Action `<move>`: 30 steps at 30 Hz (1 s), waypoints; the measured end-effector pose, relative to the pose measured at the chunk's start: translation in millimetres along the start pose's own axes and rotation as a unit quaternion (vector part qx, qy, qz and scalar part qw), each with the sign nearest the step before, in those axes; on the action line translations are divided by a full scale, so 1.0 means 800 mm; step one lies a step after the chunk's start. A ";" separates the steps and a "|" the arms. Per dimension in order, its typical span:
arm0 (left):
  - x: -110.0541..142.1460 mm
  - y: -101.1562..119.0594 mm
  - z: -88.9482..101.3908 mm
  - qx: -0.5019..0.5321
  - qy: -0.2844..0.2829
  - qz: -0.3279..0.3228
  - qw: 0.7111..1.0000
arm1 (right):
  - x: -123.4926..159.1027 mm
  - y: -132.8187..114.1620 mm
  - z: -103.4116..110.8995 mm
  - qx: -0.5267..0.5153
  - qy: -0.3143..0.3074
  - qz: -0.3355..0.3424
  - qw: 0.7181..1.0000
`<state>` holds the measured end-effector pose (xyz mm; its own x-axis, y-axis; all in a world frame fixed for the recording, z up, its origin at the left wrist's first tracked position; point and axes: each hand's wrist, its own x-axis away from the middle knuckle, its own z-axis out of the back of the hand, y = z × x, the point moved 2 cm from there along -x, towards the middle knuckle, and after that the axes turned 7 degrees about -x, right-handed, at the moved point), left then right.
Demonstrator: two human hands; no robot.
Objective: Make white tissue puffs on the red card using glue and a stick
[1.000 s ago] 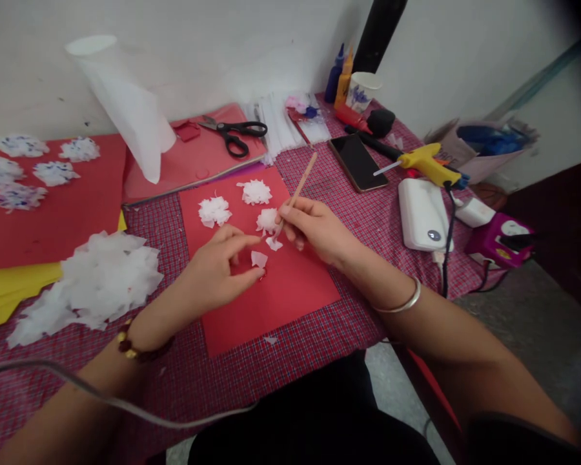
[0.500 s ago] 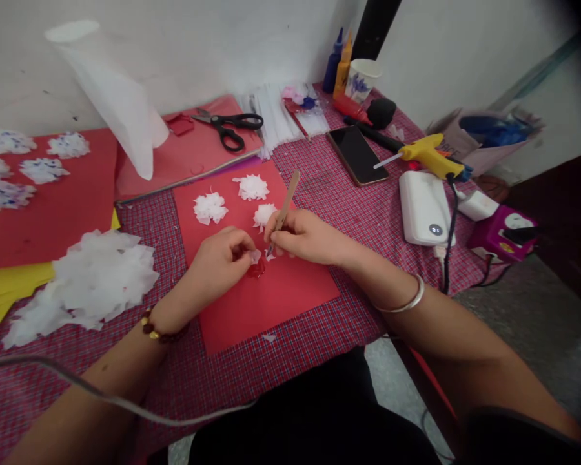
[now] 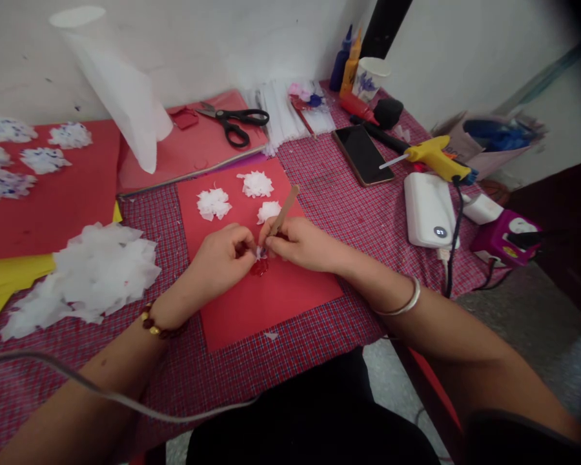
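Note:
My left hand (image 3: 223,258) is closed in a pinch on a small white paper piece (image 3: 259,252), low over a red sheet (image 3: 281,310). Between the fingers of my right hand (image 3: 305,242) a flat wooden stick (image 3: 287,205) is gripped, slanting up to the right. Both hands' fingertips nearly meet above a glossy red patch (image 3: 260,268) on the sheet. Farther up the sheet sit three white paper tufts, among them the left one (image 3: 214,203) and the top one (image 3: 257,184); the third (image 3: 269,211) lies just beyond my right hand.
Left of the sheet lies a heap of white paper pieces (image 3: 106,271). Speckled tufts (image 3: 43,160) rest on another red sheet. Scissors (image 3: 237,123), a phone (image 3: 363,155), a yellow glue gun (image 3: 433,158) and a white power bank (image 3: 428,210) surround the work. A cable (image 3: 126,403) crosses my left forearm.
The white piece in my left hand and my right hand's fingertips have come together above the glossy red patch. The stick has tilted slightly. The whole view has shifted a little.

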<state>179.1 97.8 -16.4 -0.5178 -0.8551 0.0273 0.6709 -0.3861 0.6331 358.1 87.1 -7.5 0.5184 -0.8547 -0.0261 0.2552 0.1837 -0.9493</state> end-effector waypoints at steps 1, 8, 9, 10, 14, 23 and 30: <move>0.000 0.001 0.001 -0.002 -0.002 0.000 1.000 | 0.000 -0.001 -0.002 0.017 0.000 0.000 1.000; -0.001 0.004 0.004 -0.023 0.004 -0.011 1.000 | 0.001 -0.013 -0.006 0.092 -0.008 0.007 0.996; -0.001 0.004 0.002 -0.019 0.006 -0.011 1.000 | 0.003 -0.015 -0.003 0.067 0.010 0.013 0.998; -0.001 0.004 0.001 -0.014 0.006 -0.010 1.000 | 0.004 -0.017 0.001 0.037 0.032 0.016 0.999; 0.000 0.003 0.020 0.020 0.008 0.014 1.000 | 0.010 -0.018 0.018 -0.082 0.097 0.017 0.992; 0.110 -0.029 0.179 -0.005 0.232 0.201 0.952 | 0.012 -0.008 0.010 -0.192 0.097 0.013 0.976; 0.168 -0.070 0.125 -0.261 0.107 0.070 0.957 | 0.015 -0.009 0.004 -0.176 0.084 0.016 0.981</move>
<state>19.2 39.2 29.5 -0.3204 -0.9408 -0.1105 0.9285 -0.3350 0.1604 364.6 77.0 0.3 0.3718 -0.9249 -0.0800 -0.0718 0.0572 -0.9958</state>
